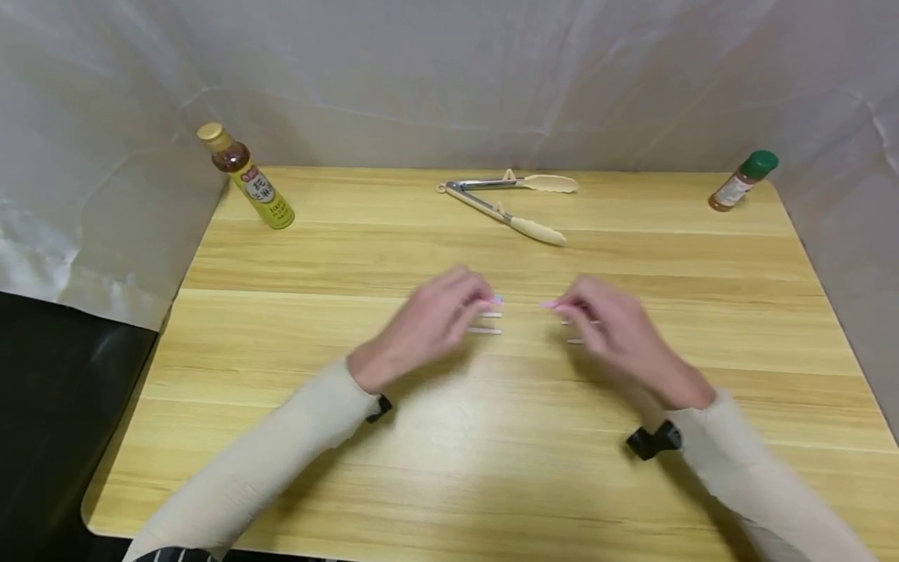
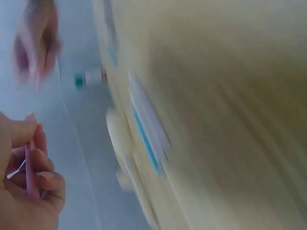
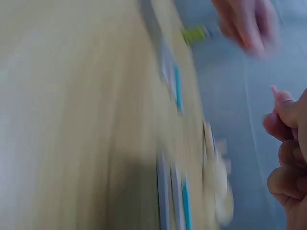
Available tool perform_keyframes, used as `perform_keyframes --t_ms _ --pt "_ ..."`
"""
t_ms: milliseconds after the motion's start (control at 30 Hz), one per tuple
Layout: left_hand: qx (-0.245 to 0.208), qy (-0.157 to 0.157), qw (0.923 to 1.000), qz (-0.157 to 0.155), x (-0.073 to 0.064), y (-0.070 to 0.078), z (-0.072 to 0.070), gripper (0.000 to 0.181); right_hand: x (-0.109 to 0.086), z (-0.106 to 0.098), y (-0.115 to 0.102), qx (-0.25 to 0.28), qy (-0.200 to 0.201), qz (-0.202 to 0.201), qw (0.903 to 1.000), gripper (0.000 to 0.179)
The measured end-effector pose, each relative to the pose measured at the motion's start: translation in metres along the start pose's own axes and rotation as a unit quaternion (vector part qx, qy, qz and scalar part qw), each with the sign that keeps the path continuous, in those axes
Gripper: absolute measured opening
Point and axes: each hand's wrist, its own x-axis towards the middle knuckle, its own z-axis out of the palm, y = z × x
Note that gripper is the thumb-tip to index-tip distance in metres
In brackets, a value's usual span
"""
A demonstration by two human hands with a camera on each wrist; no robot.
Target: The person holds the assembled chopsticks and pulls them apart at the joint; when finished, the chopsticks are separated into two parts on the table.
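My left hand (image 1: 444, 316) pinches a thin pink stick (image 2: 30, 172) between thumb and fingers, just above the table. Facing it, my right hand (image 1: 621, 332) grips another pink stick (image 1: 548, 304), whose tip points toward the left hand. A gap separates the two hands. Below the left fingers lie pale sticks (image 1: 486, 331) in a row, with a blue-green stick (image 2: 146, 139) beside them. Under the right hand is a similar row, a pale stick (image 1: 575, 341) and a blue-green stick (image 3: 186, 203), partly covered by the hand in the head view.
Tongs (image 1: 485, 204) with cream tips lie spread at the back of the wooden table (image 1: 449, 484). A sesame oil bottle (image 1: 256, 187) stands at the back left, a green-capped spice jar (image 1: 733, 190) at the back right. Pale sheeting (image 1: 421, 86) hangs behind the table.
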Motion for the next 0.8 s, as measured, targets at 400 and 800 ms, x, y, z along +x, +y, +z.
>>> perform_keyframes --t_ms 400,800 --pt "-0.021 0.011 0.9923 -0.121 -0.013 -0.054 -0.036 0.018 -0.035 -0.043 0.049 -0.051 0.019 0.114 0.992 0.011" --pt "-0.046 -0.084 0.986 -0.136 0.018 -0.064 -0.017 0.02 -0.025 -0.035 0.07 -0.026 -0.044 0.181 0.9822 0.016"
